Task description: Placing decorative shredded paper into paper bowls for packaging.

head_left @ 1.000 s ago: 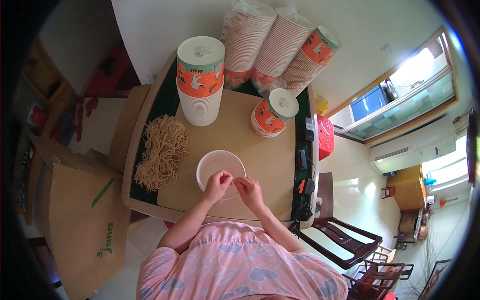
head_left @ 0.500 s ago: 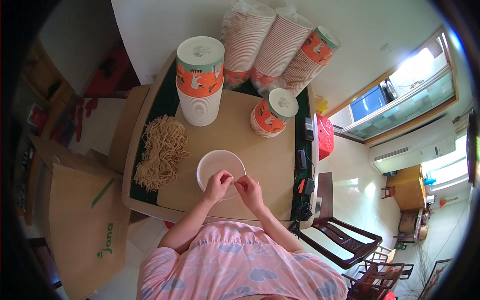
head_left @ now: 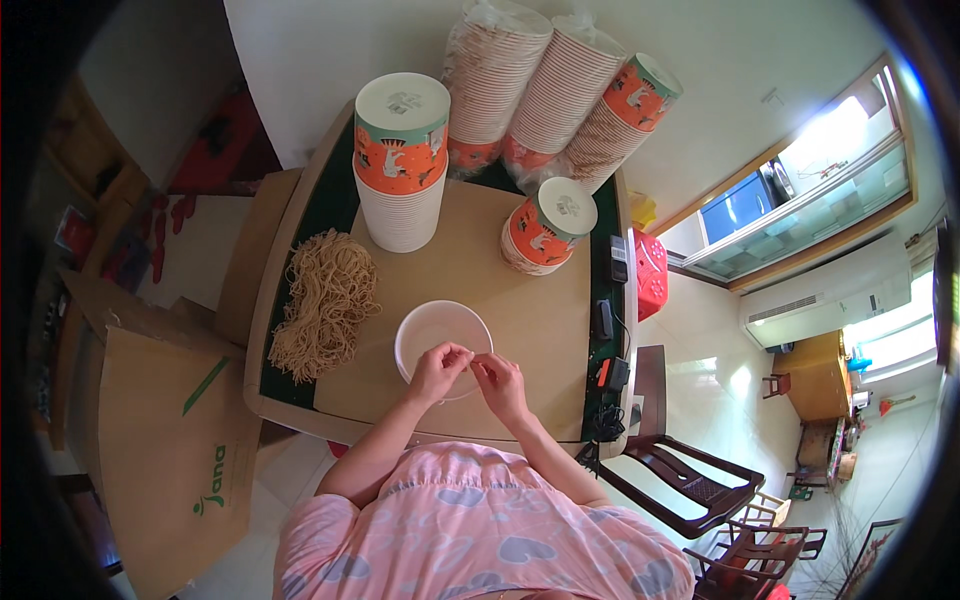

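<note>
A white empty paper bowl (head_left: 436, 332) stands upright on the tan table top (head_left: 530, 330) in front of me. My left hand (head_left: 439, 371) and my right hand (head_left: 499, 384) meet over its near rim, fingertips pinched together on something too small to make out. A heap of dry yellow noodles (head_left: 326, 300) lies to the left of the bowl, apart from both hands.
A tall stack of orange-and-green paper bowls (head_left: 401, 160) and a shorter stack (head_left: 548, 226) stand behind the bowl. Several wrapped sleeves of bowls (head_left: 545, 95) lean on the wall. A cardboard box (head_left: 165, 440) sits at left, dark small items (head_left: 605, 320) at the table's right edge, wooden chairs (head_left: 700, 490) at right.
Both hands stay pinched together over the bowl's near rim; the fingers have shifted only slightly. Nothing else has moved.
</note>
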Demonstrator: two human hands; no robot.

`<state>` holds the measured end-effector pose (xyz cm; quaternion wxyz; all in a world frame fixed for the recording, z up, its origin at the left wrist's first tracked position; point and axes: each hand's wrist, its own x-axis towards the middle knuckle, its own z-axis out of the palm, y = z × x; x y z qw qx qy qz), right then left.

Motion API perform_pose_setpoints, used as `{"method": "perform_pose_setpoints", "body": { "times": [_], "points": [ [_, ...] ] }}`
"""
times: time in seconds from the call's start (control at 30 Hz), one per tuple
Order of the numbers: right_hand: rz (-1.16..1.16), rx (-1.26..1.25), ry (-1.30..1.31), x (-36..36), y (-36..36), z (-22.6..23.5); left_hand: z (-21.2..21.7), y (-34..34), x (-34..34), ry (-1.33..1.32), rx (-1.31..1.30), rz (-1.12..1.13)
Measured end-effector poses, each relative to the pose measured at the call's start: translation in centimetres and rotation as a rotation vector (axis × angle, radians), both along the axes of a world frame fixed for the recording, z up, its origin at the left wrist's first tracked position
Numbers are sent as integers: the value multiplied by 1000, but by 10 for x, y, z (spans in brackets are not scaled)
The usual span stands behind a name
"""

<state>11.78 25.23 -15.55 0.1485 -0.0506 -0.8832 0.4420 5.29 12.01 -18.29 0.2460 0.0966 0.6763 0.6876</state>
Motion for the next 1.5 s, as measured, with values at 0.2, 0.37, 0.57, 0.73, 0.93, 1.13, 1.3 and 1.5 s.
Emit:
{"method": "perform_pose_setpoints", "body": {
  "times": [0.2,0.37,0.57,0.73,0.93,1.13,1.3,1.5],
  "points": [
    [-10,-16,-22,0,-1,0,2,-1,2,141,-56,-37],
    [-6,-39,-42,1,0,1,6,-3,-1,118,-76,-32],
    [26,1,4,1,1,-2,6,0,3,49,-5,23],
    [-74,-211,-124,2,1,-6,3,2,1,20,-25,48],
    [-72,-207,-110,2,1,-7,3,2,1,139,-119,-22],
    [-37,-98,-40,0,2,-5,1,3,2,144,-111,-2],
    [-27,-74,-78,0,1,-2,9,2,0,142,-122,-16],
    [7,9,16,0,1,-6,2,7,2,192,-120,36]
  ]
}}
